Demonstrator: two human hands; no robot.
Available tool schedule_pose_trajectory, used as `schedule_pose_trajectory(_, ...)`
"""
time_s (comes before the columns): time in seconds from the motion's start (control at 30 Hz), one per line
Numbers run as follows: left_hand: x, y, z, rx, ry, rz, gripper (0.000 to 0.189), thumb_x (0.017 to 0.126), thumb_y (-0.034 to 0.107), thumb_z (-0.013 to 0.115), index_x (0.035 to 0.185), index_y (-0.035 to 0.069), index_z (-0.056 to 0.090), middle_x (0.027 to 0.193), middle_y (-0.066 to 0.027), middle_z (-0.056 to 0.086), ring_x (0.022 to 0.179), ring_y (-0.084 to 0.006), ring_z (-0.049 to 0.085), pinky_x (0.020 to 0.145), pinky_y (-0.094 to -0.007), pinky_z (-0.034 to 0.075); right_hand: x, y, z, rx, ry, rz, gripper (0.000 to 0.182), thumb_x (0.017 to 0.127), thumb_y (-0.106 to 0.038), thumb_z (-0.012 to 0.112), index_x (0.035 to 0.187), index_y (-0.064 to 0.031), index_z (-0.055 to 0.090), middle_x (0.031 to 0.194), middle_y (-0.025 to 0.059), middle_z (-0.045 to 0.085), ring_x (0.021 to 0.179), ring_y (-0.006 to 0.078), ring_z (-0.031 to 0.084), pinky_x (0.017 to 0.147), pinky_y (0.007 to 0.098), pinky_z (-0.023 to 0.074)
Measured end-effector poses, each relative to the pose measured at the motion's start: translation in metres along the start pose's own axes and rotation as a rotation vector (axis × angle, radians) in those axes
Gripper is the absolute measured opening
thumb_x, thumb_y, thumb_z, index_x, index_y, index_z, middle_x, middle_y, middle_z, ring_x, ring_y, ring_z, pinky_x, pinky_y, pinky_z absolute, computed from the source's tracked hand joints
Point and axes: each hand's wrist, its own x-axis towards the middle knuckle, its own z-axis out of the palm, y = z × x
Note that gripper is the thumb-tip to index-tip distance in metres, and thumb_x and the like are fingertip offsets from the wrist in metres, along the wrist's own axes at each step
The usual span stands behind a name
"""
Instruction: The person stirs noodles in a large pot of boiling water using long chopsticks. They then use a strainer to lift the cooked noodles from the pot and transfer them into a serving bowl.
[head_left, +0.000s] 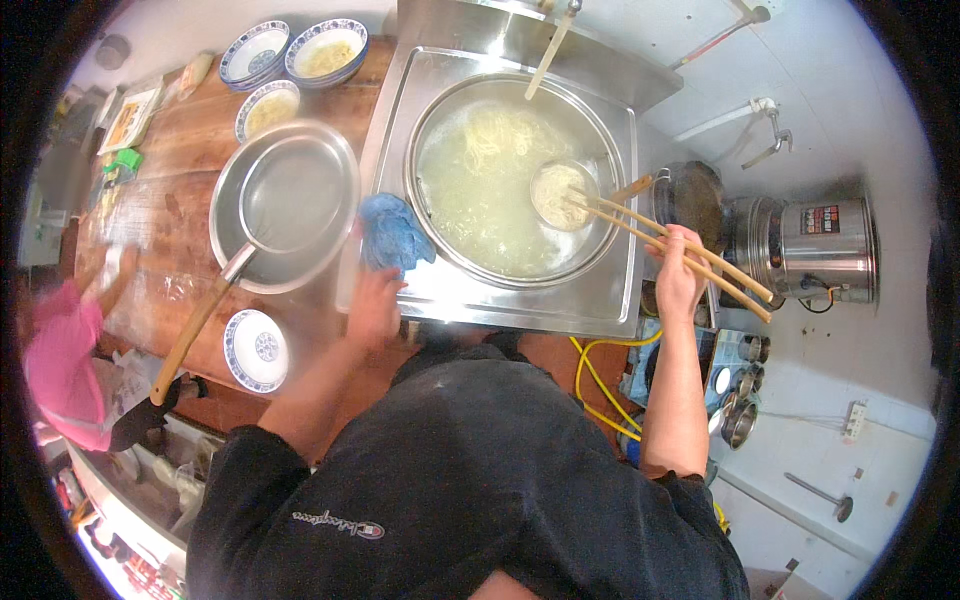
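Observation:
My right hand (681, 274) grips a pair of long wooden chopsticks (724, 266). Their tips reach into noodles (556, 193) gathered in a round strainer ladle with a wooden handle (634, 189). The strainer sits at the right side of a large round pot (517, 283) of cloudy, steaming water. More pale noodles (499, 139) float loose near the pot's far side. My left hand (375, 307), blurred, is at the near edge of a crumpled blue cloth (395, 232) on the steel stove top; whether it grips the cloth is unclear.
Left of the stove, a wooden table (172, 225) bears a steel basin (225, 202) with a wooden-handled ladle (191, 330) across it. Patterned bowls (255, 52) stand behind; another bowl (256, 351) is nearer. A person in pink (67, 367) works at left. A yellow hose (592, 367) hangs below the stove.

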Motion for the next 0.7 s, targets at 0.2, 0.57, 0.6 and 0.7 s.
schedule_pose_trajectory(0.2,-0.088,0.005,-0.014,-0.120,-0.053,-0.050,0.023,0.074,0.005,0.059,0.097,0.007,0.057,0.109,-0.0146,0.056,0.102,-0.0347,0.052,0.089,-0.0439,0.041,0.000,-0.019,-0.030,-0.126,-0.164,0.066,0.021,0.095,-0.019,0.049,0.099,-0.0006,0.058,0.081,0.0096,0.061,0.066,0.0166,0.063,0.061,0.0281,0.0548)
schedule_pose_trajectory(0.57,-0.095,-0.005,-0.023,-0.060,-0.342,-0.505,0.017,0.087,0.022,0.054,0.086,0.007,0.061,0.090,-0.0168,0.062,0.088,-0.0355,0.059,0.076,-0.0435,0.046,0.004,-0.017,-0.023,-0.181,-0.134,0.033,0.025,0.095,-0.024,0.048,0.097,-0.0006,0.059,0.077,0.0099,0.064,0.066,0.0184,0.064,0.062,0.0301,0.0514)
schedule_pose_trajectory(0.6,-0.093,-0.005,-0.022,-0.066,-0.343,-0.538,0.019,0.088,0.024,0.054,0.086,0.006,0.061,0.089,-0.0172,0.063,0.086,-0.0365,0.059,0.075,-0.0447,0.047,0.008,-0.018,-0.031,-0.175,-0.065,0.011,0.025,0.095,-0.024,0.048,0.097,-0.0009,0.058,0.078,0.0092,0.064,0.066,0.0181,0.063,0.061,0.0298,0.0514)
schedule_pose_trajectory(0.7,-0.105,-0.009,-0.009,-0.045,-0.429,-0.535,0.022,0.088,0.028,0.055,0.087,0.006,0.060,0.086,-0.0183,0.063,0.082,-0.0390,0.060,0.073,-0.0465,0.047,0.014,-0.018,-0.029,-0.084,0.063,-0.010,0.026,0.095,-0.025,0.047,0.098,-0.0010,0.058,0.077,0.0095,0.063,0.066,0.0179,0.063,0.060,0.0296,0.0515)
